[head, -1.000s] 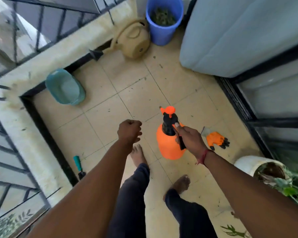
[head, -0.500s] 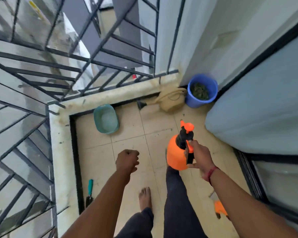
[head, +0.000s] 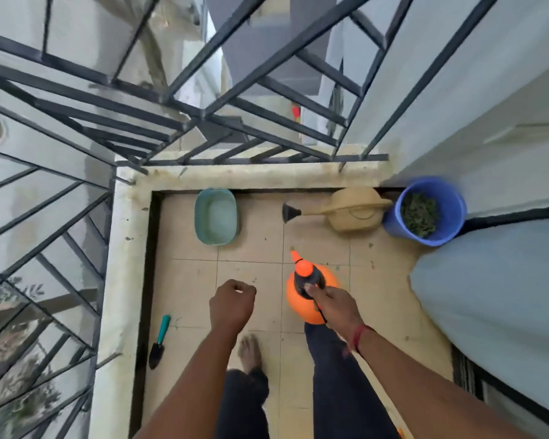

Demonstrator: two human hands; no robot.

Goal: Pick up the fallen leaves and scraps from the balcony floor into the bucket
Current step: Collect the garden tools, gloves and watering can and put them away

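A blue bucket (head: 447, 229) stands in the far right corner of the balcony with dark green leaves (head: 419, 214) inside it. My right hand (head: 336, 307) grips the black handle of an orange spray bottle (head: 301, 304) and holds it above the tiled floor. My left hand (head: 232, 304) hangs in a fist over the tiles, to the left of the bottle; nothing shows in it. A few tiny scraps (head: 370, 246) dot the tiles near the bucket.
A tan watering can (head: 352, 212) lies beside the bucket. A teal tub (head: 216, 217) sits by the far ledge. A teal-handled trowel (head: 159, 340) lies at the left ledge. Black railings (head: 171, 99) enclose the balcony. A pale blue curtain (head: 495, 299) bulges in at right.
The view has tilted up and moved toward the far ledge. My right hand carried the orange spray bottle forward. The orange glove and the white pot have left the view.
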